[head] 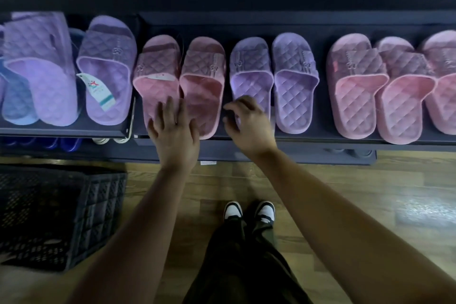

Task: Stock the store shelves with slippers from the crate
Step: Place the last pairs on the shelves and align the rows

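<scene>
A dark shelf (308, 134) carries a row of quilted slippers. In the middle stands a pink pair (197, 76), and right of it a purple pair (293, 86). My left hand (175, 133) lies flat, fingers spread, over the heels of the pink pair. My right hand (249, 123) hovers with curled fingers at the heel of the left purple slipper and grips nothing that I can see. The black plastic crate (74, 212) sits on the floor at the lower left; its inside looks dark.
More purple slippers (106, 76), one with a paper tag, fill the shelf's left part. Pink slippers (357, 86) overlap at the right. A lower shelf with dark shoes (69, 143) shows beneath. My feet (249, 212) stand on the wooden floor.
</scene>
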Tool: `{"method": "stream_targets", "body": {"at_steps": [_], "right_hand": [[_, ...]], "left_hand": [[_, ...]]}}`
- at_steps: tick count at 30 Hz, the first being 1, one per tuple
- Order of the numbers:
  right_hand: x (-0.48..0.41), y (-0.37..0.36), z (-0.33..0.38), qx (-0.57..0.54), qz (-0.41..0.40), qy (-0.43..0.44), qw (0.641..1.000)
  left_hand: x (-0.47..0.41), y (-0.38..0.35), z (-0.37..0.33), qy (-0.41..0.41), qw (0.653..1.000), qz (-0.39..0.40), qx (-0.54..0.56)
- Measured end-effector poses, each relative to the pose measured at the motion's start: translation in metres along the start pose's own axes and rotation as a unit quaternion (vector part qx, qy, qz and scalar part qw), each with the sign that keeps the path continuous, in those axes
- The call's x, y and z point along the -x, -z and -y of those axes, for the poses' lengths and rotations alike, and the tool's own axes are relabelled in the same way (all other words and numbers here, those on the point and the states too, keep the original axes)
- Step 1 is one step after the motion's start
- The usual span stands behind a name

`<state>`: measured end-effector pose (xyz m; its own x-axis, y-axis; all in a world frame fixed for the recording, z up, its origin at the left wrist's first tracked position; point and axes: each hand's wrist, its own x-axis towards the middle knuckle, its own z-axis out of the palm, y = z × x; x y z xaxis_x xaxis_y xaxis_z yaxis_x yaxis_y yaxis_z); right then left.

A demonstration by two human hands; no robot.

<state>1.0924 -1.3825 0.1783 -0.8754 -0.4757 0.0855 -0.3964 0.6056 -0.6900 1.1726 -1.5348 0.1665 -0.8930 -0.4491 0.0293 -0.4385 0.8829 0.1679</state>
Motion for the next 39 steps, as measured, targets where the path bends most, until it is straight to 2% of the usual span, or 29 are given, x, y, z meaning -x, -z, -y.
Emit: {"method": "stream_targets", "body": {"at_steps": [3,5,8,17,19,23,25,27,29,31,35,39], "right_hand": [[-0.004,-0.023,0.012,0.023,0.101,-0.010,0.995],[-0.009,-0.034,0.018,0.035,0.130,-0.017,0.991],[-0.016,-0.043,0.024,0.052,0.139,-0.036,0.988],[-0.029,-0.050,0.021,0.009,0.135,-0.026,0.990],[-0.026,-0.040,0.021,0.005,0.084,0.002,0.996],[-0.018,-0.002,0.008,0.041,-0.102,0.026,0.994],[-0.013,0.016,-0.009,0.095,-0.153,0.000,0.984],[-0.004,0.031,-0.029,0.148,-0.165,-0.070,0.973],[0.009,0.041,-0.046,0.177,-0.142,-0.165,0.960],[0.020,0.048,-0.059,0.171,-0.084,-0.231,0.954],[0.024,0.056,-0.068,0.091,-0.045,-0.245,0.964],[0.019,0.051,-0.060,0.087,-0.035,-0.239,0.967]], "left_hand": [[-0.004,0.000,0.020,0.074,0.996,0.050,0.009],[-0.008,-0.002,0.031,0.076,0.995,0.063,0.028],[-0.011,-0.009,0.042,0.042,0.996,0.079,0.019],[-0.027,-0.012,0.045,0.038,0.996,0.060,0.048],[-0.026,-0.010,0.035,0.041,0.998,0.028,0.043],[-0.018,-0.005,-0.012,-0.014,0.991,-0.053,0.119],[-0.013,-0.005,-0.039,-0.066,0.984,-0.061,0.154],[-0.007,-0.007,-0.063,-0.113,0.977,-0.037,0.174],[-0.004,-0.014,-0.082,-0.161,0.974,-0.006,0.162],[-0.003,-0.023,-0.096,-0.182,0.972,0.026,0.144],[-0.007,-0.035,-0.110,-0.161,0.976,0.083,0.125],[-0.010,-0.037,-0.102,-0.156,0.982,0.064,0.089]]}}
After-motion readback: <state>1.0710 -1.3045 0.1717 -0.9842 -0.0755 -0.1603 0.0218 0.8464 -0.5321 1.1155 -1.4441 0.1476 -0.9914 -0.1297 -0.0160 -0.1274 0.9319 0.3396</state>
